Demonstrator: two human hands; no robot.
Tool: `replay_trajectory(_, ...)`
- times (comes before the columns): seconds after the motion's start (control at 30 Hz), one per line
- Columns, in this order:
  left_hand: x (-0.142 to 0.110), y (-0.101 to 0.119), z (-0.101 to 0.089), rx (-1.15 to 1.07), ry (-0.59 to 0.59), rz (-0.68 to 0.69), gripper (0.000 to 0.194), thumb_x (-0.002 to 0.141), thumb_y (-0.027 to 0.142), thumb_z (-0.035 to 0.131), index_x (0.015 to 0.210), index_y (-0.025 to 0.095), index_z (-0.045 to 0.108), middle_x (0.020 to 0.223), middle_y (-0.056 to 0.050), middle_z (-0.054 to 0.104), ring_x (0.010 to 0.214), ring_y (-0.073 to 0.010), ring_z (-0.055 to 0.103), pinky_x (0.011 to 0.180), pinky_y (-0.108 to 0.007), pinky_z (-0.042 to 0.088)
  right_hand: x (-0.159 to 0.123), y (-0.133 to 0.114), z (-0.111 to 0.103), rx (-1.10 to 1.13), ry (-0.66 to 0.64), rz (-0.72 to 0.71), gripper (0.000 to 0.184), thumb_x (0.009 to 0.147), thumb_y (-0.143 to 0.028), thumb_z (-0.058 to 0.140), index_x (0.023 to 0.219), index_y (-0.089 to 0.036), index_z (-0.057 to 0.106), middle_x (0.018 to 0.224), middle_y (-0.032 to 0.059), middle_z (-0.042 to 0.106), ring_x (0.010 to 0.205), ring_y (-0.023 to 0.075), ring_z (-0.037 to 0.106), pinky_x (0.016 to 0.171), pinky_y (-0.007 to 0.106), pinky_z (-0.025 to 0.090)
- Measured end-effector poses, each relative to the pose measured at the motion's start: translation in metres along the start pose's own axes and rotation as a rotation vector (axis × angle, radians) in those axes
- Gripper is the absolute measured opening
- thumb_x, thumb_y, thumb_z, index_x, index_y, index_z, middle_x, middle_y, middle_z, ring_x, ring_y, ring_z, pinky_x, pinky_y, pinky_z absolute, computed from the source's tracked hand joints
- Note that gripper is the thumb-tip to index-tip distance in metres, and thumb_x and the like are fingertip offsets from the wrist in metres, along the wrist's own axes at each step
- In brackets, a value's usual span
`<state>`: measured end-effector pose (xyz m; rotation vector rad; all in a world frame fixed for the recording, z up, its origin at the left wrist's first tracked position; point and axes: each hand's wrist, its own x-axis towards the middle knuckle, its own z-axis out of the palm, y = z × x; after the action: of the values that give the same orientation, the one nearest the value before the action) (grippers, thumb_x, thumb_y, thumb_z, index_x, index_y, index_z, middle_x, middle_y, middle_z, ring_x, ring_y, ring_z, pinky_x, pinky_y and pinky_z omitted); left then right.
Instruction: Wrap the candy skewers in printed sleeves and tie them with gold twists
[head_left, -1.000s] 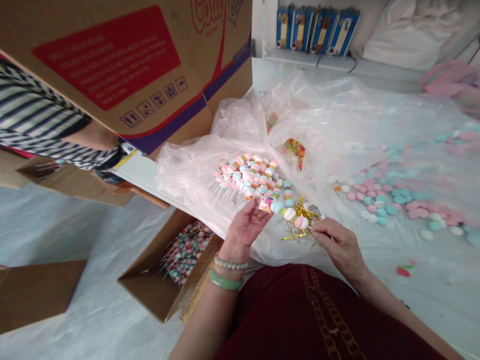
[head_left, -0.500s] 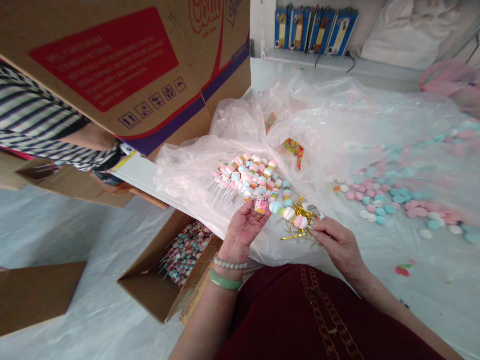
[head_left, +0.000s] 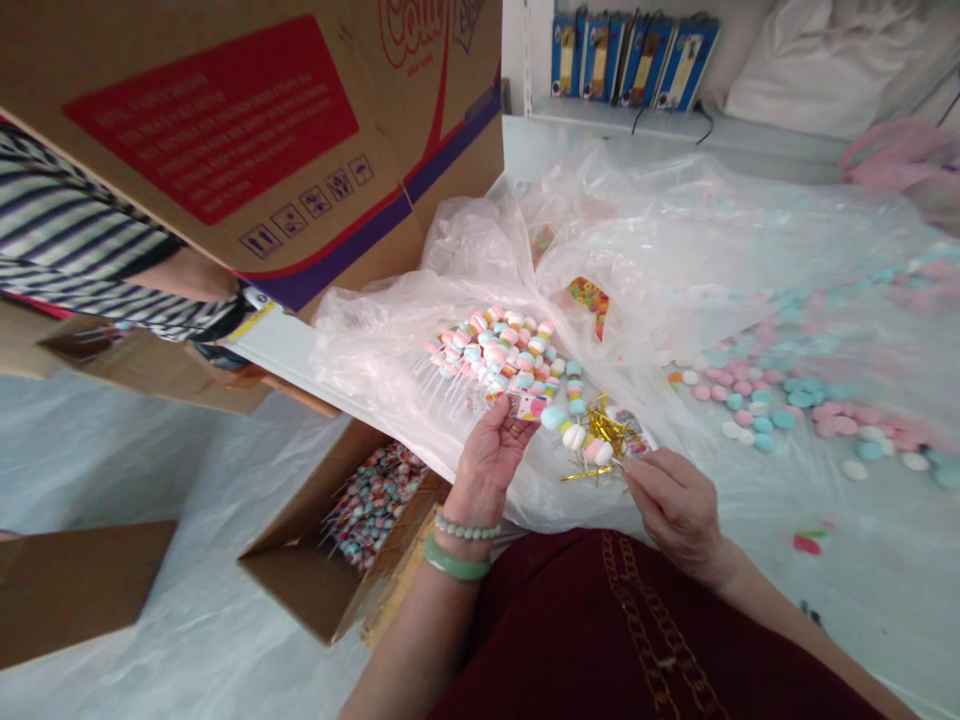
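Observation:
My right hand pinches the stick end of a marshmallow skewer, which has blue, yellow, white and pink pieces. At the skewer's other end, the fingers of my left hand close on a small pink-and-white printed wrapper. The blue tip lies right beside that wrapper; whether it is inside cannot be made out. Just beyond my hands a pile of finished marshmallow skewers rests on clear plastic sheeting. Gold twist ties lie behind the held skewer, near my right fingertips.
Loose pink, blue and white marshmallows are scattered at right. A large printed carton stands at the left. Below the table edge, an open box holds many skewers. A person in a striped sleeve is behind the carton.
The skewer has turned and tilted slightly, its stick end now lower. My right hand has shifted slightly down with it, and more of the printed wrapper shows at my left fingers.

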<state>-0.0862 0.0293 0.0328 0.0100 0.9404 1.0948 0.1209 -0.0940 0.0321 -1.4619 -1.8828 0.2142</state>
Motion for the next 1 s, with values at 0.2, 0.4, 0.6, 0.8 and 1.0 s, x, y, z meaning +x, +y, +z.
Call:
replay_trajectory(0.2, 0.002, 0.005, -0.004, 0.037, -0.025, -0.071, 0.014, 0.089, 0.015, 0.052, 0.088, 0.011, 0.065, 0.077, -0.009, 0.072, 0.071, -0.0197, 0.07, 0.07, -0.034, 0.059, 0.011, -0.003, -0.004, 0.286, 0.019, 0.182, 0.014, 0.086, -0.018, 0.056, 0.086, -0.023, 0.069, 0.075, 0.0025, 0.062, 0.072, 0.0168, 0.058, 0.064, 0.028, 0.046)
replay_trajectory(0.4, 0.001, 0.008, -0.005, 0.007, -0.039, -0.139, 0.014, 0.089, 0.016, 0.051, 0.092, 0.013, 0.065, 0.078, -0.009, 0.073, 0.074, -0.021, 0.071, 0.071, -0.035, 0.059, 0.016, -0.002, -0.007, 0.411, 0.031, 0.282, 0.01, 0.084, -0.021, 0.059, 0.082, -0.024, 0.068, 0.074, 0.001, 0.062, 0.072, 0.0167, 0.057, 0.065, 0.029, 0.045)
replay_trajectory(0.6, 0.001, 0.009, -0.006, -0.004, -0.081, -0.225, 0.024, 0.091, 0.02, 0.048, 0.109, 0.014, 0.062, 0.082, -0.009, 0.074, 0.078, -0.0217, 0.071, 0.072, -0.037, 0.059, 0.015, -0.003, -0.003, 0.461, 0.043, 0.324, 0.008, 0.083, -0.023, 0.06, 0.081, -0.024, 0.068, 0.076, 0.0015, 0.064, 0.074, 0.0177, 0.058, 0.068, 0.031, 0.046)
replay_trajectory(0.8, -0.001, 0.01, -0.004, -0.046, -0.055, -0.26, 0.025, 0.092, 0.02, 0.045, 0.11, 0.014, 0.061, 0.081, -0.008, 0.074, 0.079, -0.0218, 0.071, 0.073, -0.038, 0.058, 0.014, -0.001, -0.002, 0.571, 0.009, 0.43, 0.007, 0.083, -0.023, 0.062, 0.078, -0.023, 0.067, 0.075, 0.0003, 0.061, 0.072, 0.0164, 0.056, 0.068, 0.029, 0.045)
replay_trajectory(1.0, -0.001, 0.009, -0.002, -0.043, -0.02, -0.266, 0.023, 0.092, 0.02, 0.045, 0.108, 0.013, 0.061, 0.077, -0.007, 0.073, 0.075, -0.0206, 0.071, 0.075, -0.038, 0.057, 0.016, -0.003, -0.004, 0.539, 0.02, 0.408, 0.007, 0.082, -0.023, 0.062, 0.079, -0.023, 0.068, 0.075, 0.0006, 0.061, 0.073, 0.0169, 0.056, 0.066, 0.029, 0.044)
